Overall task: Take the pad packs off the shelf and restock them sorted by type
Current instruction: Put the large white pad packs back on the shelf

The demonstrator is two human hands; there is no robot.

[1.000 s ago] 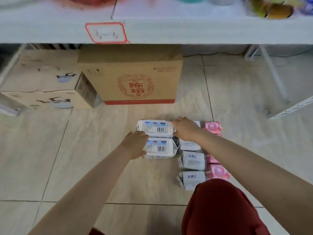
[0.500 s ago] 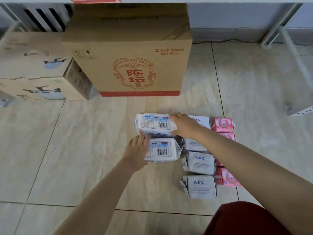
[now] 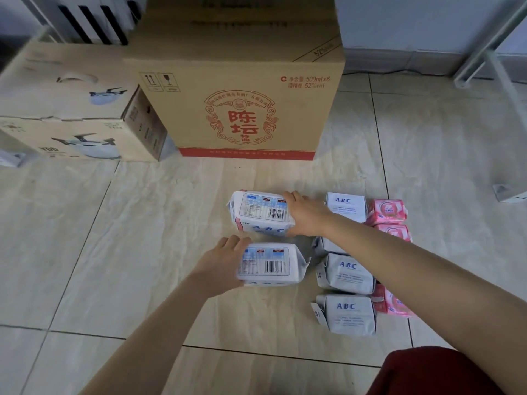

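Floor [image 3: 142, 252] of pale beige tile, all stock laid directly on it. At the back: one tall cardboard carton [image 3: 242, 95] with a red emblem, and to its left a lower carton [image 3: 71, 109] printed with a cooking pot, the two touching at a corner. White metal shelf leg [image 3: 490, 52] at the far right. Pad packs, three kinds, in three columns side by side. Left column, two white packs with barcode labels facing up: far barcode pack [image 3: 256, 212] and near barcode pack [image 3: 271, 263], a narrow gap between them. Middle column, grey-white ABC packs [image 3: 346, 273], four in a line running away from the person, the second from the back mostly hidden under the right forearm. Right column, pink packs [image 3: 387, 210], three visible, touching the ABC column. Hands apart, one per pack: left hand [image 3: 219, 263] wraps the left end of the near barcode pack, fingers curled over its top edge; right hand [image 3: 306, 216] grips the right end of the far barcode pack, fingers over its far edge, just beside the rearmost ABC pack. Both packs look tilted, lettered side faces showing. Dark red garment [image 3: 433, 372] at the lower right.
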